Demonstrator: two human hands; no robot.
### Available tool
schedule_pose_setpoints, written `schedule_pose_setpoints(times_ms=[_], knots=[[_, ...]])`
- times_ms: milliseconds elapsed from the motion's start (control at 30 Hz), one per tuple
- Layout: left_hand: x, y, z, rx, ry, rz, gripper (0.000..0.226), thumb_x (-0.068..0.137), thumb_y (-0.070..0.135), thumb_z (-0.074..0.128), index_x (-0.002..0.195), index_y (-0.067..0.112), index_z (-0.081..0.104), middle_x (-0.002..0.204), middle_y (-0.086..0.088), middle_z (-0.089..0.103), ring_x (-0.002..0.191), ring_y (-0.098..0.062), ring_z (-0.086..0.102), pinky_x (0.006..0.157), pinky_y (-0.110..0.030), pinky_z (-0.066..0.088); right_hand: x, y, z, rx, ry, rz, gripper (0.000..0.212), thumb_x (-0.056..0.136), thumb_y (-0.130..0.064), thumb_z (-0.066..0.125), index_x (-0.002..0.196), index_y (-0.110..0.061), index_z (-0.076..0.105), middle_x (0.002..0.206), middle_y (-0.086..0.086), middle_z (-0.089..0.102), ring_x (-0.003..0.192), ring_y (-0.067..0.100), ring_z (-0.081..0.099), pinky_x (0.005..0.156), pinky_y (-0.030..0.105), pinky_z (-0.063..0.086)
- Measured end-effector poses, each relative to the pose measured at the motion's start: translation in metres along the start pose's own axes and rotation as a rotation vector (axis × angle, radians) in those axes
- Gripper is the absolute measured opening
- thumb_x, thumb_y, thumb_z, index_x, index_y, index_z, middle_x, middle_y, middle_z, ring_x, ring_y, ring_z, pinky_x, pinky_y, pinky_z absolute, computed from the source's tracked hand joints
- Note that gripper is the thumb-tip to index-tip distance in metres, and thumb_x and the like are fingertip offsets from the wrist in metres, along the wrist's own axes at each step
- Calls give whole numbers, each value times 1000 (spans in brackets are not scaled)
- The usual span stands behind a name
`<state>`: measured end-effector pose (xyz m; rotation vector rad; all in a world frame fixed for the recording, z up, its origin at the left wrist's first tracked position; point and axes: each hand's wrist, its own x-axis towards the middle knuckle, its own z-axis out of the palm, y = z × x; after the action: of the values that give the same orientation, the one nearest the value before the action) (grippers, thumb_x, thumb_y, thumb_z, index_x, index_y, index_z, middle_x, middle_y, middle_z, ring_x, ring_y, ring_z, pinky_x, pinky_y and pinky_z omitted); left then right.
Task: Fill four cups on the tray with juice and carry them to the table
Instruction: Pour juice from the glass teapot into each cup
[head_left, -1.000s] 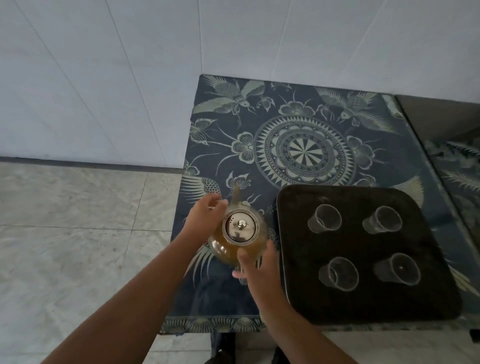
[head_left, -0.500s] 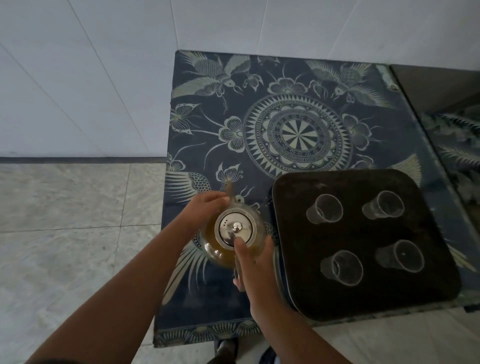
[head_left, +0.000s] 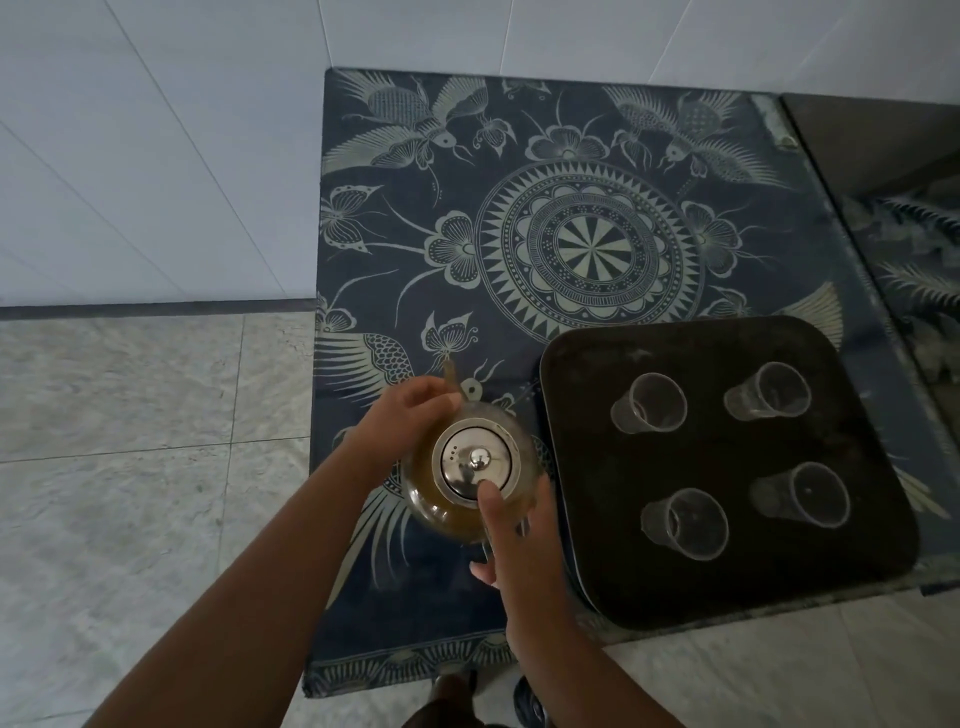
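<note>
A glass teapot (head_left: 441, 512) of amber juice with a steel lid is held over the table's left side. My left hand (head_left: 402, 418) grips its far side by the spout. My right hand (head_left: 522, 540) holds its handle, thumb pressing the lid. To the right lies a black tray (head_left: 582, 530) carrying several clear plastic cups, all without juice: back left (head_left: 649, 404), back right (head_left: 769, 392), front left (head_left: 685, 522), front right (head_left: 802, 496).
The table (head_left: 415, 234) wears a dark blue patterned cloth and stands against a white tiled wall. Its left edge drops to a marble floor (head_left: 130, 441). A second, glossy surface (head_left: 893, 171) adjoins on the right.
The view has tilted down a little, so table and tray sit lower in frame. Both hands keep their hold on the teapot, which stays left of the tray.
</note>
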<state>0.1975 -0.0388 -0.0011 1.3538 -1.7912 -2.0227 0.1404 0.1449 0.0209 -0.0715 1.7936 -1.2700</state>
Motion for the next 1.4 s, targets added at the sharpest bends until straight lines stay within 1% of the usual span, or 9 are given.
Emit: schedule_pose_setpoints(times_ms=[100,433,533,600,700,833,967,1233,1400], knots=[[-1,-2,1,-6,15,17,17,99,24,64,111,15,73,103,-9,77,96,-27,74,91,-43,57,1,-6,-5,21,-43,60,99,69,-63,73,153,-42,26,146,-12,48,125,17,55,77,38,61],[-8,-11,8,-74,79,10,21,103,25,58,115,20,75,102,-8,79,101,-30,74,101,-53,55,10,-9,-19,-123,-66,-33,90,82,-54,72,154,-48,18,135,-25,41,126,11,49,77,33,61],[-13,-11,12,-77,89,2,21,103,25,58,114,22,75,103,-7,79,101,-29,74,101,-53,55,9,-9,-24,-184,-55,-65,81,81,-58,72,148,-52,26,134,-29,46,129,12,51,93,45,58],[-17,-10,14,-93,95,-2,19,103,25,59,111,26,76,103,-6,80,102,-28,75,101,-51,55,8,-10,-28,-228,-54,-59,92,76,-65,71,152,-49,21,145,-21,46,132,15,50,95,50,56],[-24,-3,17,-129,91,25,19,103,24,59,110,29,76,99,0,81,95,-18,76,93,-42,57,4,-16,-36,-271,-62,-67,96,79,-61,71,156,-44,15,151,-13,43,131,16,52,89,46,60],[-36,13,20,-146,64,91,22,105,24,57,102,36,74,92,9,81,83,-3,76,80,-30,53,-4,-33,-52,-278,-85,-74,91,86,-51,70,157,-44,13,142,-15,45,122,15,57,67,28,62],[-54,34,31,-120,30,150,24,106,27,53,100,39,72,92,16,80,84,4,74,77,-24,51,-13,-54,-71,-271,-80,-94,88,87,-49,69,156,-49,14,141,-12,49,112,13,60,61,27,60],[-86,74,56,-162,-61,242,25,104,32,55,125,30,70,116,9,78,104,-3,73,92,-36,51,-33,-102,-118,-259,-116,-115,86,82,-53,71,154,-50,23,135,-5,55,107,13,61,64,35,62],[-104,93,82,-263,-69,300,71,77,62,77,135,26,62,128,5,74,117,-16,71,110,-55,49,-47,-128,-156,-265,-138,-141,94,70,-66,76,150,-54,28,127,-10,63,107,18,66,64,35,61]])
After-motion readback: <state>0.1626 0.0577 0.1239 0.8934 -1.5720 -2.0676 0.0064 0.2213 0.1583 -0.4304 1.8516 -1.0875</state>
